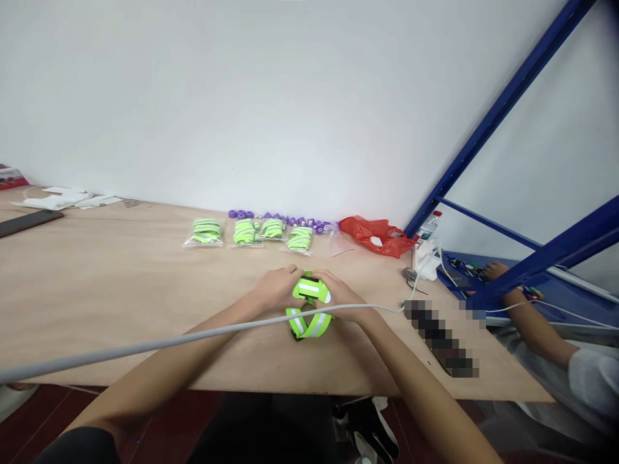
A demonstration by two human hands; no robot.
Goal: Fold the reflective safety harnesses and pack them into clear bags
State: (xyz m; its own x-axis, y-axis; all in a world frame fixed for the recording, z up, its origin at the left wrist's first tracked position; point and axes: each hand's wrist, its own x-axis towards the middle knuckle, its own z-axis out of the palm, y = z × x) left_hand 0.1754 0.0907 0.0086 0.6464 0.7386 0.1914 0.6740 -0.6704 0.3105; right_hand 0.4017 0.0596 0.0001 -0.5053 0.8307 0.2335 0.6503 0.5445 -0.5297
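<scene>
My left hand and my right hand meet over the middle of the wooden table. Both are closed on a neon green reflective band with silver stripes and a black part. The band's upper part is folded between my fingers and its lower loop rests on the table. A grey cable runs across my forearms just in front of the band.
Several bagged green bands lie in a row further back, with small purple pieces behind them and a red plastic bag to the right. Papers sit far left. Another person's hand works by the blue rack at right.
</scene>
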